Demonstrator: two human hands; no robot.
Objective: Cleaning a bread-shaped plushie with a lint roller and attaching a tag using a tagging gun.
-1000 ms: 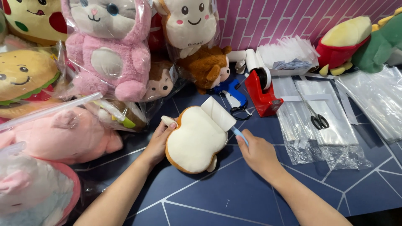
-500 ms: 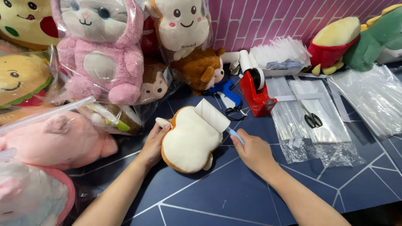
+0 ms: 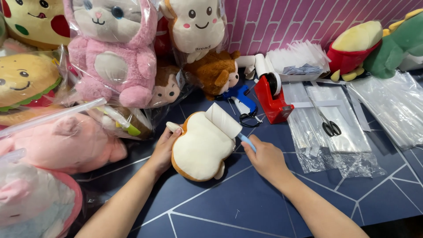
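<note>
1. Bread-shaped plush (image 3: 202, 147) lies face-down on the dark blue surface (image 3: 246, 202), near centre, cream back up with a brown rim.
2. Change over the last second: very little. The lint roller (image 3: 224, 120) sat at the plush's far right corner then and sits there now; the plush has only drifted slightly with the view. I read this as rolling in progress at that corner, not a new step.
3. Left hand (image 3: 164, 150): fingers curled against the plush's left edge, bracing it, thumb by the small arm nub.
4. Right hand (image 3: 264, 158): closed round the roller's pale blue handle, white roll pressed on the plush.
5. Nearby: red tape dispenser (image 3: 274, 99) and blue tagging gun (image 3: 240, 98) far of the plush; scissors (image 3: 329, 125) on clear bags (image 3: 335, 145) to the right; bagged plush toys (image 3: 112, 53) at left.
</note>
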